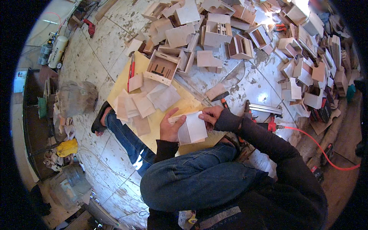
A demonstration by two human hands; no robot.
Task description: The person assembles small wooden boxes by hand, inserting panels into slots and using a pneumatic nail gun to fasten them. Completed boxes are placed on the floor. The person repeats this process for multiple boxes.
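Observation:
Above my bent knee I hold a few thin pale wood panels (193,129) together, a whitish face turned up. My left hand (171,125) grips their left side with the thumb on top. At their upper right corner, my right hand (211,116) pinches the edge between thumb and fingers. Beyond them, on a yellow board (153,129), lie several loose thin wood sheets (143,104), overlapping. An open wooden box (162,67) with slots in its bottom stands at the board's far end. Beside it rests a red-handled tool (132,73).
Wooden boxes (218,32) are heaped at the back and right. Near my right arm lie a hammer (223,99), a metal bar-shaped piece (265,109) and a red air tool (271,125) with an orange hose (318,147). A compressor tank (58,51) stands far left.

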